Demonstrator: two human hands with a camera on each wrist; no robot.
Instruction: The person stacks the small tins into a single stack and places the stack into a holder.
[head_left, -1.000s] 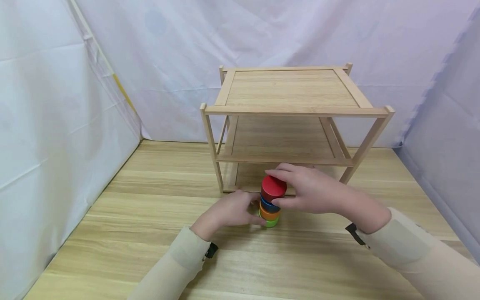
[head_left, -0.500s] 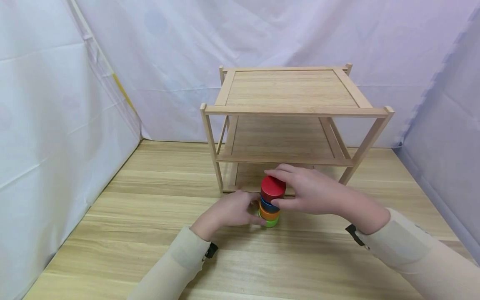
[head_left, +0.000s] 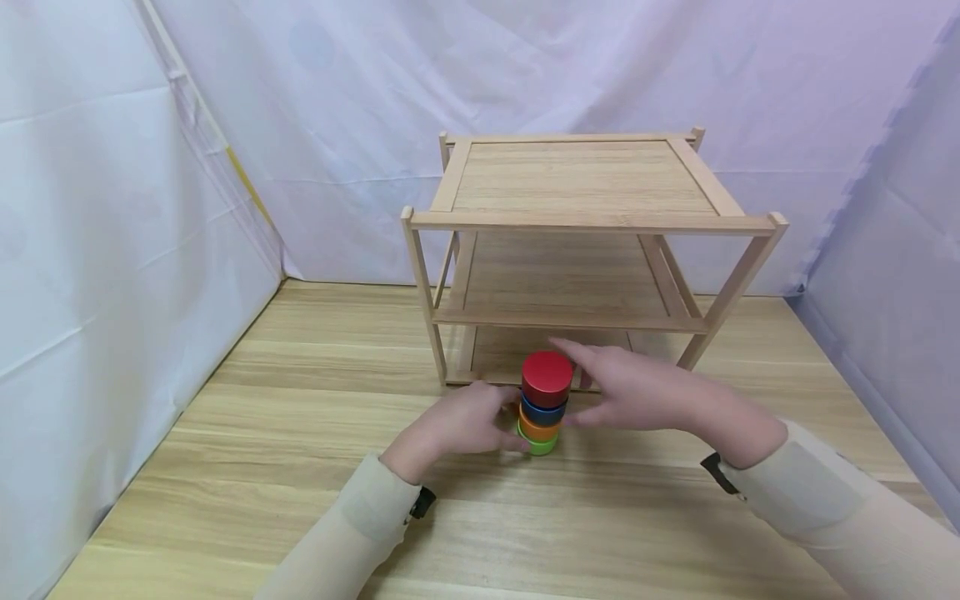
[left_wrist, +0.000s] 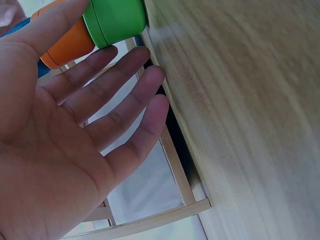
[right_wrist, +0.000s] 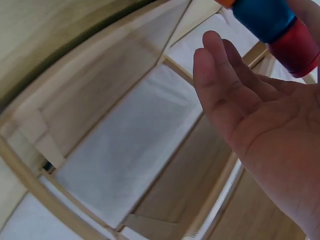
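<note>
Standing between the hands (head_left: 461, 419) (head_left: 636, 387) is a four-coloured stack (head_left: 544, 407).

You have bare worktop (head_left: 300, 375) for a hand to pass between the left edge and the pale wooden three-tier rack (head_left: 577, 271), and also in front of the upright stack of red, blue, orange and green cylinders (head_left: 544, 398), between your beige sleeves (head_left: 375, 500). Straight beyond the stack, the rack's front rails block you low down; above them, its shelf gaps face you. Your left hand (head_left: 457, 419) obstructs the stack's left side, your right hand (head_left: 633, 385) its right.
</note>
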